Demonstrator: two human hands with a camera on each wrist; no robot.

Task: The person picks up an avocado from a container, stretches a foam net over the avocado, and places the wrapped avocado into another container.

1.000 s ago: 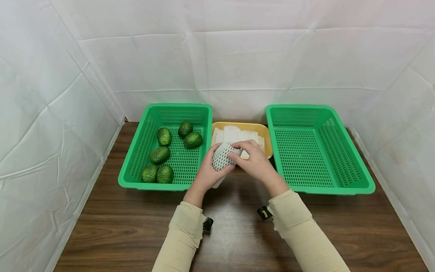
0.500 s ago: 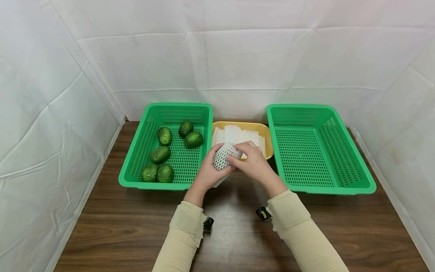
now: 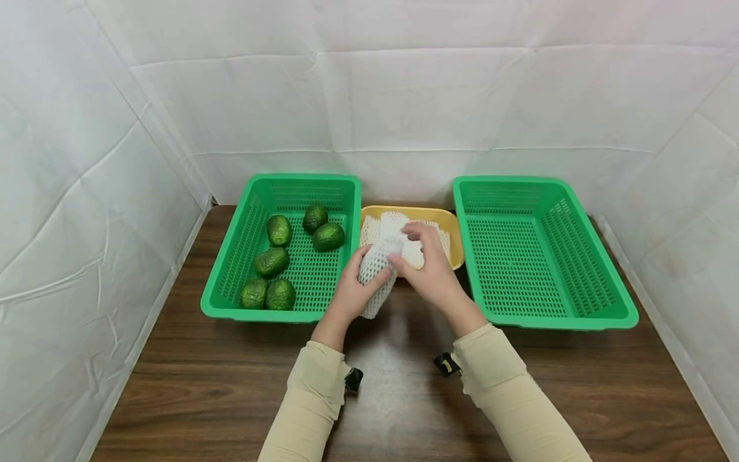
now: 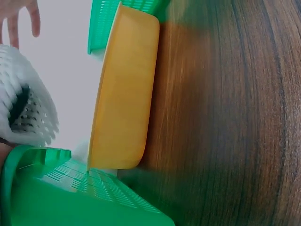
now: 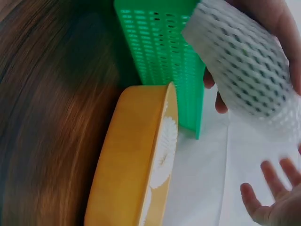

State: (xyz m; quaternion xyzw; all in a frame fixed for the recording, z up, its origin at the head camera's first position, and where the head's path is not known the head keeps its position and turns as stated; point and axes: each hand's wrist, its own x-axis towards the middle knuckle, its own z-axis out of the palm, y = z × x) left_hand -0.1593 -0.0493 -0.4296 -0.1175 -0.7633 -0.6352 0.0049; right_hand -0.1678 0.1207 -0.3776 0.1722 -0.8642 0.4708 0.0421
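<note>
My left hand [image 3: 350, 289] grips a white foam net sleeve [image 3: 376, 264] in the head view, just in front of the yellow tray. Dark green shows through the mesh in the right wrist view, and inside the sleeve's mouth a dark avocado [image 4: 19, 106] is partly visible in the left wrist view. A loose end of the sleeve hangs below the left hand. My right hand [image 3: 432, 273] is beside the sleeve's upper end, thumb and fingers spread. The right wrist view shows these right fingers [image 5: 271, 177] apart from the sleeve.
Several avocados [image 3: 271, 263] lie in the left green basket [image 3: 242, 314]. Between the baskets, a yellow tray [image 3: 456, 247] holds more white foam sleeves [image 3: 394, 222]. The right green basket [image 3: 548, 323] stands on the wooden table [image 3: 398, 398], with white sheeting behind.
My right fingers have moved off the sleeve and spread. The sleeve's upper end now stands up as an open ring, and its lower end shows more below the left hand.
</note>
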